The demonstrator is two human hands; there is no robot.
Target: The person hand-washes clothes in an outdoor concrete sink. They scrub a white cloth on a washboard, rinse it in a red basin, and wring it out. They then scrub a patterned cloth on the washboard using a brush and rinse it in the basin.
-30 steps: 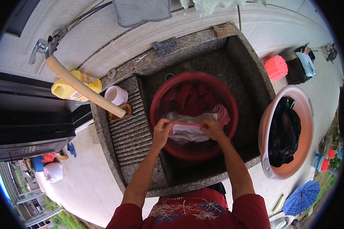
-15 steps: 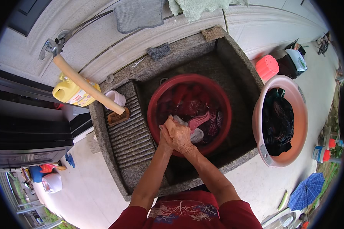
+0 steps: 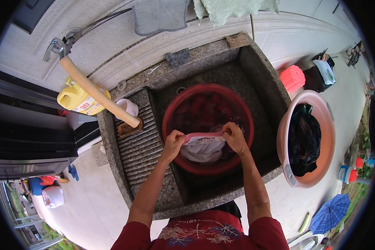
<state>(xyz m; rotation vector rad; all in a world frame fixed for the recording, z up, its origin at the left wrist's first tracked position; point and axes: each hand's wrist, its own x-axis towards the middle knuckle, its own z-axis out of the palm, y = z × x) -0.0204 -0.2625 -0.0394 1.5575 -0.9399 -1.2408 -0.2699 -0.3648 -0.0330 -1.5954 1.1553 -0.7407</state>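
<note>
Between my hands a white garment with a pink band (image 3: 202,151) is stretched out sideways. My left hand (image 3: 173,145) pinches the band's left end, and my right hand (image 3: 235,138) pinches its right end. The white part hangs down into a red basin (image 3: 166,116), over its near side. Dark red clothes (image 3: 206,106) lie soaking in the water behind it. The basin stands in a dark stone sink (image 3: 260,75).
Left of the basin is a ribbed stone washboard (image 3: 139,146) with a brush (image 3: 130,128) and a white tub (image 3: 128,107). A beige hose (image 3: 96,91) hangs from the tap past a yellow jug (image 3: 77,98). On the right stands a pink tub (image 3: 327,150) holding dark clothes (image 3: 304,141).
My hands were clasped together around cloth at the basin's near left. They have moved apart, and the garment's band is spread between them.
</note>
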